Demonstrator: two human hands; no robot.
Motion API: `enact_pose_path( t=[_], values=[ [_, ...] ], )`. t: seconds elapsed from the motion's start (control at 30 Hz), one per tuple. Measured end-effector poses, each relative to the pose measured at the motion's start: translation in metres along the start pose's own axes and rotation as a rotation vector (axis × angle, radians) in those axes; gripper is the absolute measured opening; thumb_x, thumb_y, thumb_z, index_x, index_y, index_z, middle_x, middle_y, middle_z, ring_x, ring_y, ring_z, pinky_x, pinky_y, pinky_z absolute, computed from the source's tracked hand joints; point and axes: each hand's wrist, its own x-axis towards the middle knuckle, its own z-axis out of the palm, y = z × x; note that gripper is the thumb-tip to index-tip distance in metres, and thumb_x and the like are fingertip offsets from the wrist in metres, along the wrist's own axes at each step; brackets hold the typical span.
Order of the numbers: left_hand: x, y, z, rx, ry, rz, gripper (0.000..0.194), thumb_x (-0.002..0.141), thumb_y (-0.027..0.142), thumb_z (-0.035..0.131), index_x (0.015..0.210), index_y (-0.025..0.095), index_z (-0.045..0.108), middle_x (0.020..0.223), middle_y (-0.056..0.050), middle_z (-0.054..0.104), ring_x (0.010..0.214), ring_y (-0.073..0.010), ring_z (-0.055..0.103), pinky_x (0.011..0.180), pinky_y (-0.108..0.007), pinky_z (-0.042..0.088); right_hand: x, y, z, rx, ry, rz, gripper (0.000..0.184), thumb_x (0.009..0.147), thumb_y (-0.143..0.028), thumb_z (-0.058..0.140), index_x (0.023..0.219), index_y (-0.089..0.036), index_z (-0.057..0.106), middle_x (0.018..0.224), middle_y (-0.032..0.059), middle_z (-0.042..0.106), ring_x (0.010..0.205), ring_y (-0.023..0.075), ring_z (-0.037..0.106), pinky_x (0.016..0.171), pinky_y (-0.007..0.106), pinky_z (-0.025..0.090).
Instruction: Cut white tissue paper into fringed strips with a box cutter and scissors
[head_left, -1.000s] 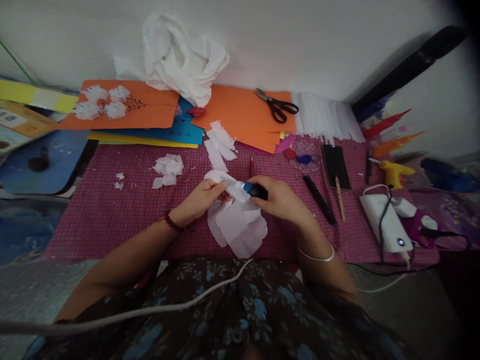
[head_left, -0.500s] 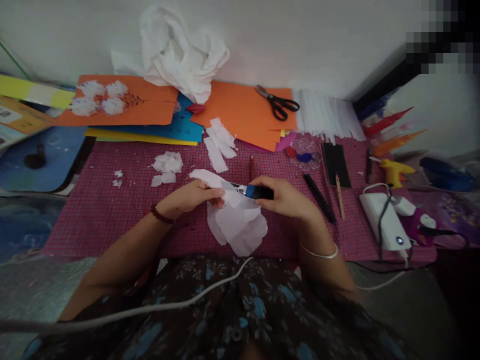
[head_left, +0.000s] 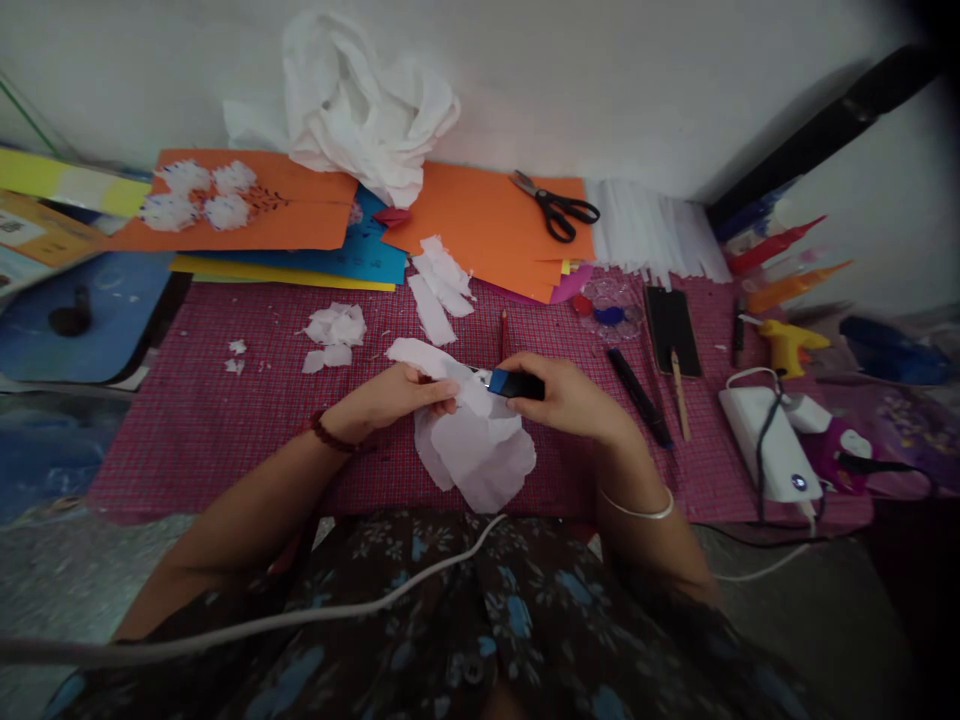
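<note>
My right hand (head_left: 555, 395) is closed around scissors (head_left: 516, 384) with a black and blue handle, seen nearly edge-on. Their metal part points left and meets a white piece of thin paper (head_left: 424, 355); the blade tips are mostly hidden by it. Between the thumb and fingers of my left hand (head_left: 409, 395), that paper is pinched just left of the scissors. Below both hands, several overlapping rounded white paper pieces (head_left: 487, 470) lie on the checked cloth near the table's front edge.
White paper strips (head_left: 441, 285) and scraps (head_left: 335, 330) lie beyond my hands. A red pencil (head_left: 504, 335) is close by. Black scissors (head_left: 556, 208) rest on orange sheets (head_left: 472, 220). On the right are a black marker (head_left: 640, 395), a phone (head_left: 673, 330), a yellow glue gun (head_left: 793, 345) and a white power bank (head_left: 772, 440).
Both hands shifted slightly: the left went left, then a little back right, and the paper turned so its end points further left. The scissors' metal part showed more, and is now closer to the paper.
</note>
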Motion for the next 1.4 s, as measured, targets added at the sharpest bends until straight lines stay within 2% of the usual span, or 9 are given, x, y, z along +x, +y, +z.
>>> enact_pose_path(
  t=[0.23, 0.37, 0.6, 0.93, 1.07, 1.13, 1.23, 1.33, 1.4],
  values=[
    [0.003, -0.006, 0.01, 0.014, 0.157, -0.076, 0.03, 0.073, 0.038, 0.077, 0.055, 0.016, 0.068, 0.063, -0.007, 0.072, 0.061, -0.0164, 0.062, 0.061, -0.027, 0.049, 0.002, -0.002, 0.002, -0.014, -0.014, -0.011, 0.037, 0.079, -0.012, 0.065, 0.114, -0.021, 0.067, 0.108, 0.0051, 0.076, 0.097, 0.0236, 0.071, 0.085, 0.034, 0.051],
    [0.002, -0.004, 0.015, 0.035, 0.179, -0.051, 0.023, 0.072, 0.035, 0.075, 0.06, 0.016, 0.068, 0.066, -0.004, 0.071, 0.061, -0.0163, 0.061, 0.059, -0.027, 0.047, 0.002, 0.0, 0.005, -0.044, -0.009, 0.001, 0.036, 0.079, -0.012, 0.065, 0.113, -0.022, 0.068, 0.106, 0.004, 0.076, 0.094, 0.0226, 0.071, 0.082, 0.032, 0.051],
    [0.001, -0.002, 0.018, 0.059, 0.163, -0.079, 0.024, 0.072, 0.036, 0.074, 0.061, 0.016, 0.065, 0.065, -0.003, 0.067, 0.061, -0.0156, 0.056, 0.056, -0.026, 0.042, 0.005, -0.004, 0.011, -0.03, 0.006, 0.01, 0.032, 0.081, -0.015, 0.065, 0.112, -0.022, 0.067, 0.105, 0.0045, 0.076, 0.093, 0.0231, 0.071, 0.081, 0.033, 0.052],
    [-0.003, 0.008, 0.02, 0.141, 0.172, -0.002, 0.02, 0.076, 0.027, 0.071, 0.059, 0.02, 0.063, 0.059, 0.001, 0.062, 0.061, -0.0154, 0.054, 0.062, -0.027, 0.046, 0.008, -0.009, 0.018, -0.02, 0.022, -0.002, 0.032, 0.081, -0.017, 0.066, 0.114, -0.022, 0.066, 0.109, 0.006, 0.076, 0.097, 0.0242, 0.072, 0.083, 0.034, 0.052],
    [-0.003, 0.002, 0.018, 0.096, 0.11, -0.064, 0.023, 0.076, 0.037, 0.075, 0.067, 0.017, 0.071, 0.07, -0.004, 0.071, 0.066, -0.0173, 0.06, 0.064, -0.028, 0.047, 0.007, -0.008, 0.017, -0.018, 0.051, -0.008, 0.034, 0.081, -0.016, 0.065, 0.114, -0.02, 0.067, 0.109, 0.0072, 0.077, 0.096, 0.024, 0.072, 0.082, 0.033, 0.052],
    [-0.001, -0.004, 0.016, 0.049, 0.08, -0.062, 0.035, 0.079, 0.049, 0.072, 0.069, 0.016, 0.073, 0.073, -0.007, 0.073, 0.069, -0.0187, 0.063, 0.067, -0.029, 0.049, 0.007, -0.008, 0.016, -0.023, 0.064, -0.019, 0.035, 0.08, -0.014, 0.064, 0.114, -0.02, 0.067, 0.109, 0.0075, 0.077, 0.095, 0.0237, 0.072, 0.081, 0.032, 0.052],
    [0.004, -0.013, 0.016, -0.037, 0.087, -0.029, 0.055, 0.085, 0.065, 0.06, 0.066, 0.015, 0.071, 0.071, -0.01, 0.073, 0.069, -0.0194, 0.064, 0.073, -0.032, 0.052, 0.006, -0.008, 0.015, -0.036, 0.058, -0.038, 0.033, 0.081, -0.015, 0.064, 0.114, -0.02, 0.067, 0.11, 0.0073, 0.077, 0.096, 0.0233, 0.072, 0.082, 0.032, 0.052],
    [0.008, -0.019, 0.017, -0.095, 0.092, -0.022, 0.061, 0.088, 0.07, 0.053, 0.067, 0.015, 0.069, 0.069, -0.009, 0.072, 0.065, -0.0188, 0.063, 0.072, -0.033, 0.053, 0.006, -0.007, 0.016, -0.043, 0.057, -0.041, 0.033, 0.082, -0.016, 0.065, 0.115, -0.019, 0.067, 0.109, 0.0074, 0.077, 0.094, 0.0232, 0.073, 0.081, 0.031, 0.052],
    [0.008, -0.018, 0.019, -0.09, 0.095, -0.035, 0.058, 0.091, 0.065, 0.052, 0.069, 0.015, 0.071, 0.07, -0.009, 0.073, 0.067, -0.0187, 0.064, 0.073, -0.033, 0.053, 0.006, -0.006, 0.017, -0.047, 0.06, -0.041, 0.034, 0.082, -0.016, 0.065, 0.116, -0.019, 0.067, 0.11, 0.008, 0.077, 0.095, 0.0236, 0.073, 0.081, 0.032, 0.052]
  ],
)
